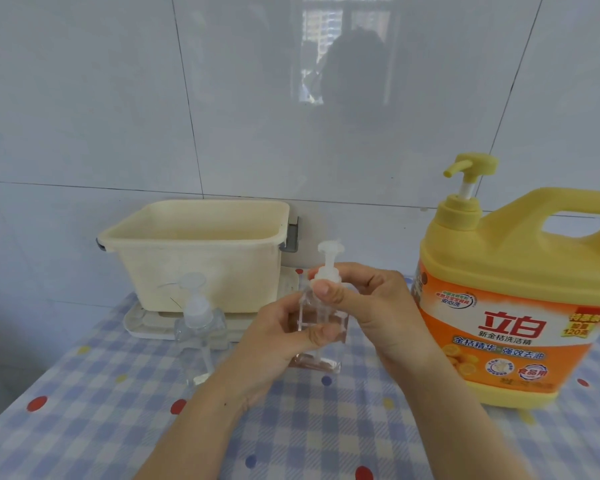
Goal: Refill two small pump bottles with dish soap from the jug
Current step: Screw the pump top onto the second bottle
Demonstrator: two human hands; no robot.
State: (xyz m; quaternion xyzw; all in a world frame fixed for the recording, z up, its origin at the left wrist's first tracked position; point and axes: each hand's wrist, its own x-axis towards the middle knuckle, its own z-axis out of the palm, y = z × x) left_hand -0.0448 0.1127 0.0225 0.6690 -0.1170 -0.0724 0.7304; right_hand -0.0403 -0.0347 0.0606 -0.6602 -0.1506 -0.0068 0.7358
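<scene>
beside 立白 jug (510, 306), left hand (274, 341) and right hand (378, 306) clamped on pump bottle (310, 313)

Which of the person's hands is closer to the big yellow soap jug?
Right. The right hand grips the collar of the pump bottle, just beside the jug; the left hand holds the bottle's body, farther from it.

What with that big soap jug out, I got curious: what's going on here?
A person is working on a small clear pump bottle over the checked tablecloth. The left hand grips its body and the right hand pinches the pump collar, probably to twist it. The second pump bottle stands to the left, in front of a cream tub. The yellow jug stands untouched on the right, its pump on.
</scene>
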